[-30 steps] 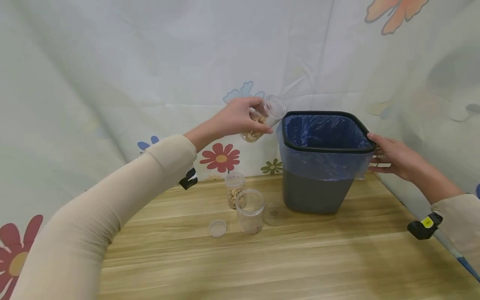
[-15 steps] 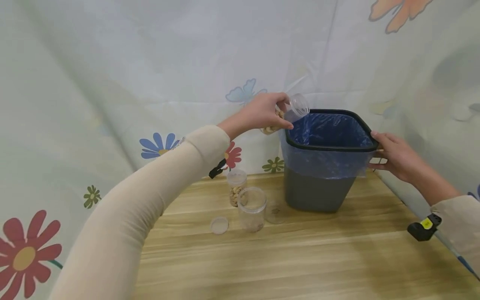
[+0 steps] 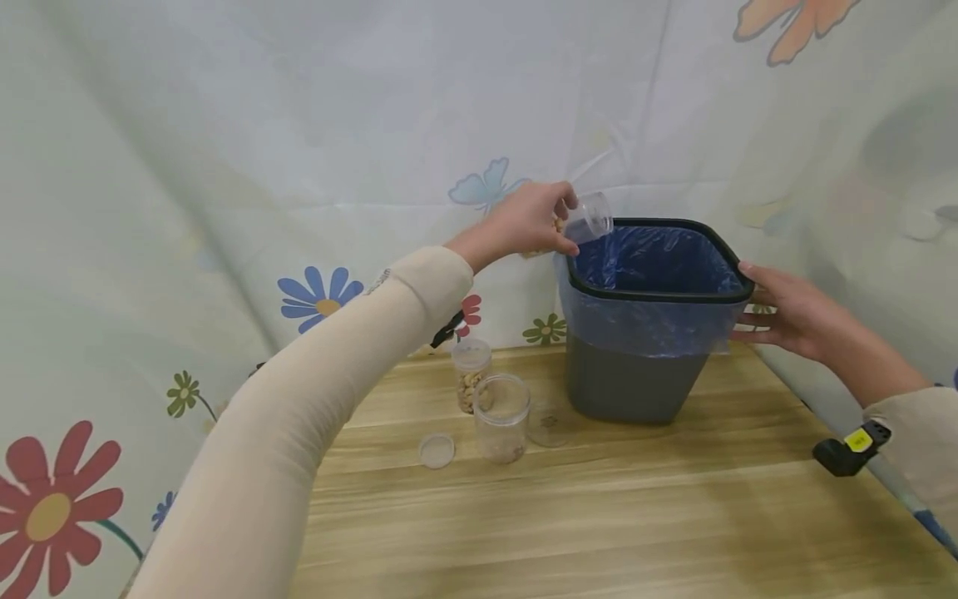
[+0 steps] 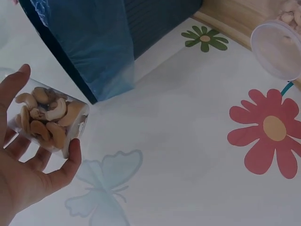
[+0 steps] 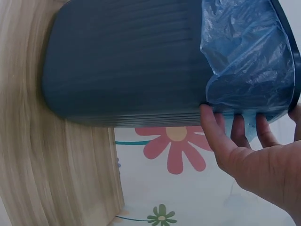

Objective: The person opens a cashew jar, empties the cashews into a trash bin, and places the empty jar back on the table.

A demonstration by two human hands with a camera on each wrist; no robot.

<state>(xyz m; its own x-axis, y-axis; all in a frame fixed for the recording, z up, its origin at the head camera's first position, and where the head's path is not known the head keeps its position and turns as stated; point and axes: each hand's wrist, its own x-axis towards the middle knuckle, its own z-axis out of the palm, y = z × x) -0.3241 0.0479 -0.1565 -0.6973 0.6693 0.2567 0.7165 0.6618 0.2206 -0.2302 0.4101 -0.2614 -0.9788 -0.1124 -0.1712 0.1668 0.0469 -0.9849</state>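
My left hand (image 3: 527, 220) grips a clear plastic jar (image 3: 590, 219), tipped sideways with its mouth at the left rim of the trash bin (image 3: 629, 378). Cashews (image 4: 44, 117) lie inside the jar, towards its base, in the left wrist view. The grey bin stands upright, lined with a blue plastic bag (image 3: 659, 324) folded over its black rim. At the bin's right side, my right hand (image 3: 797, 312) holds the edge, thumb at the rim. Its fingertips press the outer wall and bag in the right wrist view. The bin's floor is hidden.
A second jar of cashews (image 3: 471, 387) stands on the wooden table (image 3: 569, 524), behind an open clear jar (image 3: 501, 433). A small round lid (image 3: 437, 450) and a larger clear lid (image 3: 550, 428) lie beside them. A flowered cloth (image 3: 374, 125) hangs behind.
My left hand has carried the jar rightwards to the bin's rim and tipped it further over. My right hand has stayed at the bin's edge.
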